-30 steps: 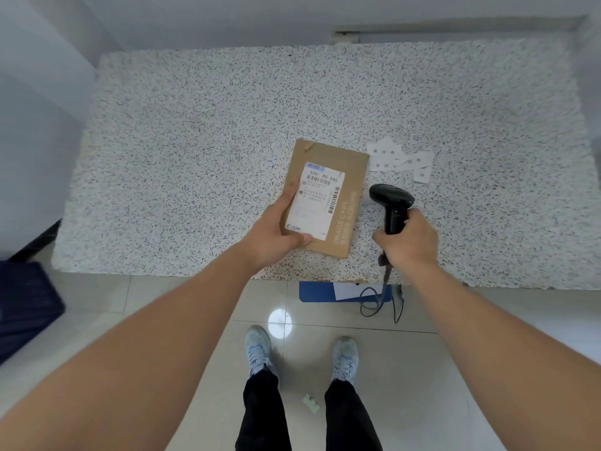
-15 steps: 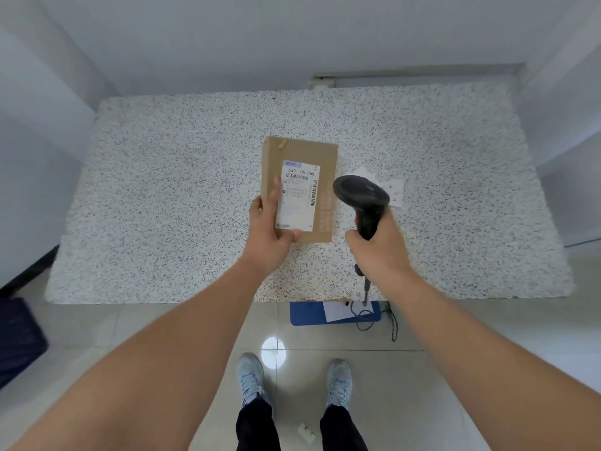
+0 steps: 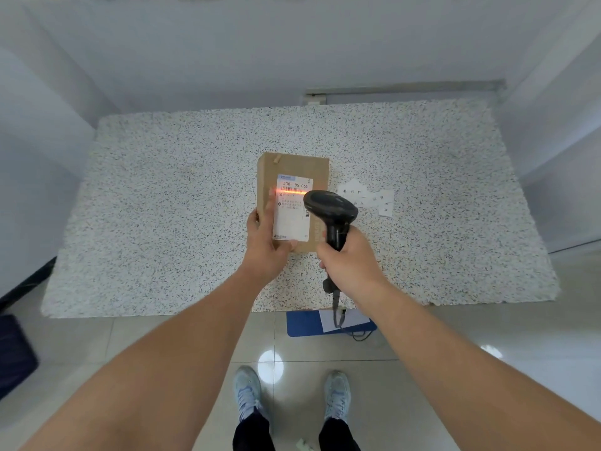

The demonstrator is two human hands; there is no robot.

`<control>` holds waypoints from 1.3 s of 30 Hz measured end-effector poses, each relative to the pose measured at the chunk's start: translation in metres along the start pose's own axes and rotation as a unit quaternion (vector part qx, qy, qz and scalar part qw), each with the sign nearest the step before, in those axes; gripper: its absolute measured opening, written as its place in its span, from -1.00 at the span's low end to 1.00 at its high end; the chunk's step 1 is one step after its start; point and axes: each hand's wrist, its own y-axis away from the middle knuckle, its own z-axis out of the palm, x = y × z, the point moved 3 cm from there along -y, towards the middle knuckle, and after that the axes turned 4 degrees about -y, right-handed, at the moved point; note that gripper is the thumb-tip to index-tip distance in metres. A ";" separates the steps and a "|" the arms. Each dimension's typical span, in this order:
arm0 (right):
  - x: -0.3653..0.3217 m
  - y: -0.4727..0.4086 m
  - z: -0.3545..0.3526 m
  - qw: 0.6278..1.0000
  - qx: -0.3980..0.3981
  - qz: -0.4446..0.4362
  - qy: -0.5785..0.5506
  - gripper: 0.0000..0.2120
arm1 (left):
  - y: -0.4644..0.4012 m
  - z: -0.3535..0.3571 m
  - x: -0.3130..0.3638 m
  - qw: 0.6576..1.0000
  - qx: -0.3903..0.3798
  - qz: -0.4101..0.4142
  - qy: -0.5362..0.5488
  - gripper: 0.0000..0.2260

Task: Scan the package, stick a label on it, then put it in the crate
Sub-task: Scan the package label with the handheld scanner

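A flat brown cardboard package (image 3: pixel 294 166) with a white shipping label (image 3: pixel 292 216) is held above the speckled table (image 3: pixel 162 206). My left hand (image 3: pixel 265 245) grips its near left corner, thumb on the label. My right hand (image 3: pixel 349 266) is closed around the handle of a black barcode scanner (image 3: pixel 330 208), whose head hovers over the package's right side. A red scan line (image 3: pixel 292 191) lies across the barcode on the label. Several small white labels (image 3: pixel 367 196) lie on the table just right of the package.
A blue pad with a white sheet (image 3: pixel 328 322) lies on the tiled floor under the table's near edge, and the scanner cable (image 3: pixel 338 315) hangs down to it. A dark blue object (image 3: pixel 13 353) sits on the floor at the far left. Walls close in behind and on both sides.
The scanner has moved left over the package and its red line now shines on the barcode. The package has straightened in my left hand.
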 end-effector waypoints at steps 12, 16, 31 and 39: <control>-0.001 -0.003 -0.001 1.000 0.014 -0.008 -0.013 -0.91 | -0.002 0.001 -0.005 0.999 -0.023 -0.037 0.005 0.04; 0.005 -0.010 -0.002 0.999 0.047 -0.015 -0.013 -0.80 | 0.000 0.001 -0.006 0.998 -0.038 -0.043 -0.004 0.03; 0.066 -0.052 -0.040 0.963 0.199 0.058 0.170 -0.60 | 0.012 0.002 -0.004 0.981 -0.146 -0.122 0.047 0.01; 0.085 -0.073 -0.043 0.955 0.186 0.070 0.220 -0.66 | 0.015 0.000 -0.018 0.969 -0.175 -0.148 0.094 0.01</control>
